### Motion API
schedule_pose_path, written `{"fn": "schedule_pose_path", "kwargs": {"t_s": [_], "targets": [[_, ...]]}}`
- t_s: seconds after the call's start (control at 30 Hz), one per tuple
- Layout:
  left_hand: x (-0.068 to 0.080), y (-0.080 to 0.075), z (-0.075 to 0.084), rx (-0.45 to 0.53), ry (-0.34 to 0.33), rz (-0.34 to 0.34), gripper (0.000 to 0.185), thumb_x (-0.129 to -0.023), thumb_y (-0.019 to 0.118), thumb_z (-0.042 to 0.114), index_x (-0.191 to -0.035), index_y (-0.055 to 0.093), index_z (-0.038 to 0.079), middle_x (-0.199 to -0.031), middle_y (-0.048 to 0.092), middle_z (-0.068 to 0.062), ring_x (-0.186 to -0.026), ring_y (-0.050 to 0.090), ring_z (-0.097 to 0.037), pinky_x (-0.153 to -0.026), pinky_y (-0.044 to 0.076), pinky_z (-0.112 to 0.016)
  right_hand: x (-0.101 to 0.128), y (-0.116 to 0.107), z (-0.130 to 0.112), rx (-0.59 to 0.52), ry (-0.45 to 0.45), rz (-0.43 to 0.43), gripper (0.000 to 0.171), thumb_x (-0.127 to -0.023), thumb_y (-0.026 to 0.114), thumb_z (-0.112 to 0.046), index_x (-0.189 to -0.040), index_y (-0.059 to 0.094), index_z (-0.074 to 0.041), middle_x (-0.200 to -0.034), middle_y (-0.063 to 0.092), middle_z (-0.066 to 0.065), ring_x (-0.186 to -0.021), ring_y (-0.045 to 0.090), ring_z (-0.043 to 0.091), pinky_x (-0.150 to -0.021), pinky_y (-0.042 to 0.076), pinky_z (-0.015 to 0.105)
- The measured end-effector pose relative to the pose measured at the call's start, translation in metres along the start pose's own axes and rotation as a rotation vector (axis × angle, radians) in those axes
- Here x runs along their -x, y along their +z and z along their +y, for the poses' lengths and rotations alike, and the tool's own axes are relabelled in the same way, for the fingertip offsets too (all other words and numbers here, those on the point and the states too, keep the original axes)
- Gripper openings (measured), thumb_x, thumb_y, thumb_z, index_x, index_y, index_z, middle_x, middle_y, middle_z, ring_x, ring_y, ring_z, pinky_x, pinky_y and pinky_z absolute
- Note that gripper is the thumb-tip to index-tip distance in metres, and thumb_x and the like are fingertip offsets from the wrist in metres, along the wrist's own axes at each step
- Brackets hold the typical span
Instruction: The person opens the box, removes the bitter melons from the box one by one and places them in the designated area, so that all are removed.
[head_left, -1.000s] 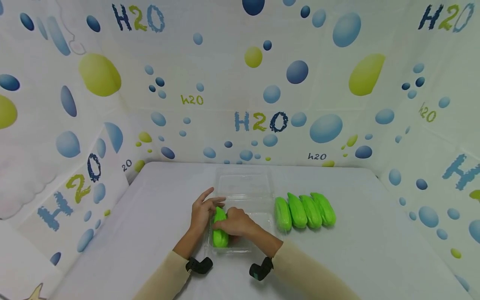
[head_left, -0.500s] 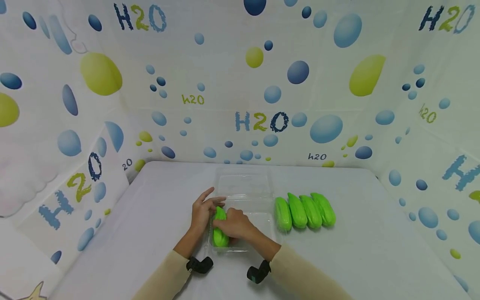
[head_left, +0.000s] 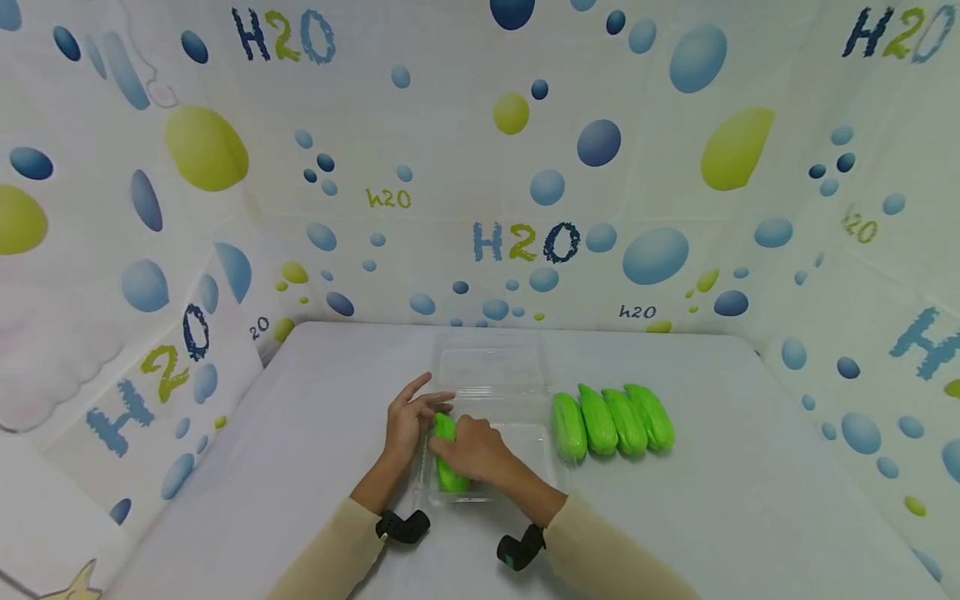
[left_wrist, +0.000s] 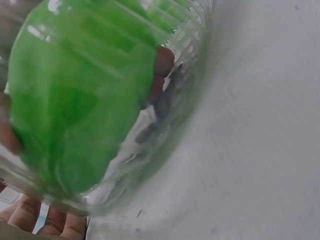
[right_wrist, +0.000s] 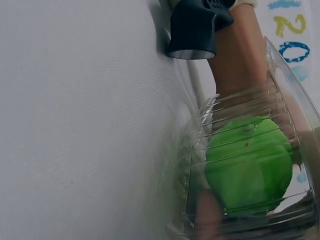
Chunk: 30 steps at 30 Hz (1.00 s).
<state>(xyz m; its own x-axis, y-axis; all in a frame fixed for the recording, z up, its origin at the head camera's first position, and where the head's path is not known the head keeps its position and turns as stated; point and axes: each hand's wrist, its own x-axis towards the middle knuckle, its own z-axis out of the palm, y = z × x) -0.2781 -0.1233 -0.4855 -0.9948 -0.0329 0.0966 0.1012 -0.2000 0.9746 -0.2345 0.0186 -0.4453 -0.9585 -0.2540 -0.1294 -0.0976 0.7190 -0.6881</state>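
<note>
The right hand (head_left: pixel 471 448) grips a green gourd (head_left: pixel 447 454) lying in the clear tray (head_left: pixel 517 450)'s left side. The left hand (head_left: pixel 408 421) rests on the tray's edge, fingers relaxed.

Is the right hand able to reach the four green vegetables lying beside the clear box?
Probably yes: the green vegetables lie uncovered on the table just right of the clear box, but the right hand now holds another vegetable.
</note>
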Motion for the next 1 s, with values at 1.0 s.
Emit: {"fn": "schedule_pose_path", "kwargs": {"t_s": [1.0], "targets": [[-0.002,0.001,-0.001,0.061,0.006,-0.001,0.068,-0.083,0.035,-0.015,-0.150,0.038,-0.008,-0.118,0.068,-0.032,-0.095,0.073,-0.024,-0.078,0.057,-0.030,0.003,-0.014,0.016,-0.015,-0.044,0.074,0.029,-0.092,0.059,-0.032,-0.094,0.056,-0.004,-0.071,0.056,0.006,-0.054,0.052,0.016,-0.047,0.042,0.030]]}}
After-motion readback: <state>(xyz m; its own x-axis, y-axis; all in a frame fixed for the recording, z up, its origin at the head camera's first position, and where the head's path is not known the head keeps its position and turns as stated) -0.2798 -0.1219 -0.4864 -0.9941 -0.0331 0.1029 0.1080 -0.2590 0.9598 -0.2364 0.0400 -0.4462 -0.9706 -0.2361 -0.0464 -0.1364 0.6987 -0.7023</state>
